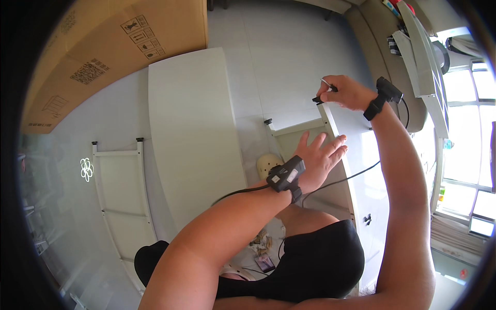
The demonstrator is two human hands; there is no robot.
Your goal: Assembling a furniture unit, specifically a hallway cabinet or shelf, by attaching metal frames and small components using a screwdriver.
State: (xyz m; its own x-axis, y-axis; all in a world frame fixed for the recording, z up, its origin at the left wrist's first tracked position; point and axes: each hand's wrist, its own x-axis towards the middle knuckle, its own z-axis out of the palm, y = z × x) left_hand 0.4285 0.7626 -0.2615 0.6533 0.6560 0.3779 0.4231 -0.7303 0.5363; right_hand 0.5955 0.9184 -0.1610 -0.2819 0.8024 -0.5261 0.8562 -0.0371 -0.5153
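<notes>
A white metal frame (333, 123) stands in front of me, with a black foot (317, 100) at its far end. My left hand (319, 159) lies on the frame with fingers spread, gripping nothing. At the far end my right hand (345, 93) pinches a small tool (328, 84) with a thin metal shaft and black grip, right above that foot. Whether its tip touches the foot I cannot tell. A second black foot (267, 122) shows on the frame's other leg. Both wrists carry strapped black devices with cables.
A long white panel (191, 129) lies on the floor at left, beside a large cardboard box (119, 46). Another white frame (120, 178) lies further left. A cream clog (268, 165) sits by my left wrist. Small black parts (367, 219) lie at right; a sofa (380, 57) stands beyond.
</notes>
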